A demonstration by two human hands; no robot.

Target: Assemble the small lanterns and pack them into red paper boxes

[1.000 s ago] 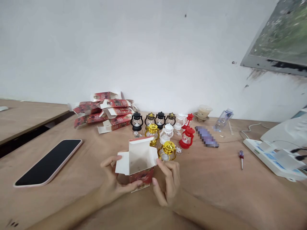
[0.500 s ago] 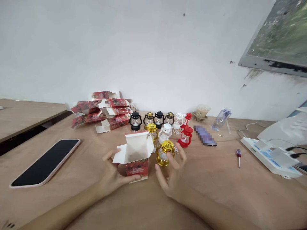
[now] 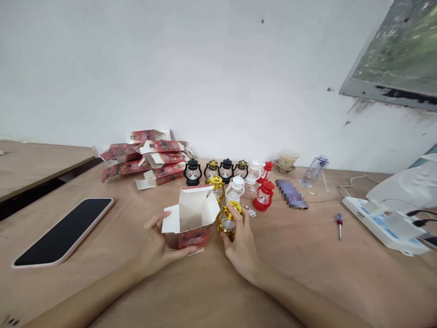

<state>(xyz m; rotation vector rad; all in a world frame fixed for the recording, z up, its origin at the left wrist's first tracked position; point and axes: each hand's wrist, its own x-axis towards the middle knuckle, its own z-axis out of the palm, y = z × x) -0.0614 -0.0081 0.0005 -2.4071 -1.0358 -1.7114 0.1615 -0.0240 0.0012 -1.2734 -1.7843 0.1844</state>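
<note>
My left hand (image 3: 162, 241) grips a red printed cardboard box (image 3: 194, 239) by its side, fingers behind and thumb along the lower front. The box's white flaps stand open at the top and its inside shows white. Just right of it, my right hand (image 3: 241, 239) is closed round a small gold lantern (image 3: 227, 223), with fingers over its top and the thumb low on its near side. Beyond the hands stand another gold lantern (image 3: 216, 184), a white lantern (image 3: 235, 189) and a red lantern (image 3: 264, 195).
More small lanterns, such as a black lantern (image 3: 193, 173), line up near the wall. Red boxes (image 3: 167, 173) lie piled at back left. A phone (image 3: 64, 232) lies left; a screwdriver (image 3: 339, 221), power strip (image 3: 385, 228), bottle (image 3: 316, 169) and cup (image 3: 288, 158) are right.
My right hand, fingers spread beside the gold lantern before, has closed on it. The lantern has shifted slightly left, nearer the box. My left hand still holds the box, now tilted a little.
</note>
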